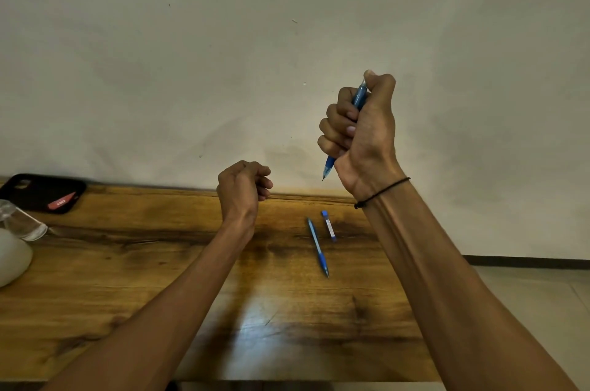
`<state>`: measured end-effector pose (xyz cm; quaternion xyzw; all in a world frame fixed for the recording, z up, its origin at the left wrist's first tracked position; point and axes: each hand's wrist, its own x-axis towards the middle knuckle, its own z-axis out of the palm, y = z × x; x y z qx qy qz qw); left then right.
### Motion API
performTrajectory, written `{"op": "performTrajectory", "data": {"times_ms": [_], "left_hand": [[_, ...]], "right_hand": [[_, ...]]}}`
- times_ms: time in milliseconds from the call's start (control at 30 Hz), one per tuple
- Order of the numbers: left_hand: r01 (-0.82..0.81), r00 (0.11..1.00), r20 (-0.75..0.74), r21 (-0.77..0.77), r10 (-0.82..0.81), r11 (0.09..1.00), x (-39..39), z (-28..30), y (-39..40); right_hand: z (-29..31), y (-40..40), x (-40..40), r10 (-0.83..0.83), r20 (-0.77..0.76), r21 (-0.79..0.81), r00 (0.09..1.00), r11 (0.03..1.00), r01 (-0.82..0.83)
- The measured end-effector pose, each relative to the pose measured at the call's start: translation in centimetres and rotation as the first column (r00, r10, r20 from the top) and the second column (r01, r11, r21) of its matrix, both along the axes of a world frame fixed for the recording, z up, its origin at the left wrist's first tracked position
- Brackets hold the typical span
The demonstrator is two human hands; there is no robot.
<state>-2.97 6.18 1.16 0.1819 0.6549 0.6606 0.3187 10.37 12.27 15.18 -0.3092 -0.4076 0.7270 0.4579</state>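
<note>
A blue pen (pixel 359 100) is gripped in the right hand (pixel 360 132), which is raised above the worktop (pixel 159 279) in front of a pale wall (pixel 223 55). The grip is closed in a fist round the barrel. The fingers are curled across it, the thumb is pressed on the top end, and the tip is pointed downward, showing below the little finger. A thin black cord (pixel 383 191) is worn at that wrist. The left hand (pixel 242 186) is held lower, over the far edge of the worktop, with its fingers curled inward; nothing is seen in its grip. A second blue pen (pixel 317 247) is laid on the wood between the two forearms. A small blue-capped tube (pixel 329 224) is laid just beside it, not touching. At the far left a black phone (pixel 41 192), a clear glass (pixel 19 221) and a white rounded object (pixel 12 256) are set.
</note>
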Motion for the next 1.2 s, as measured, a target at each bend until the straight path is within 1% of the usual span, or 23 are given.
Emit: {"op": "performTrajectory", "data": {"times_ms": [800,933,1200], "left_hand": [[0.002,1.0,0.007,0.003,-0.002,1.0,0.0,0.0,0.0],[0.001,1.0,0.001,-0.002,-0.001,1.0,0.0,-0.1,0.0],[0.045,0.999,-0.03,-0.011,-0.046,0.999,0.0,-0.1,0.1]], "right_hand": [[-0.6,0.4,-0.1,0.001,0.019,0.02,1.0,1.0,-0.001],[-1.6,0.9,-0.3,0.003,0.072,0.043,0.997,0.999,-0.006],[-5.6,2.3,-0.4,-0.069,0.258,0.11,0.964,0.993,0.042]]}}
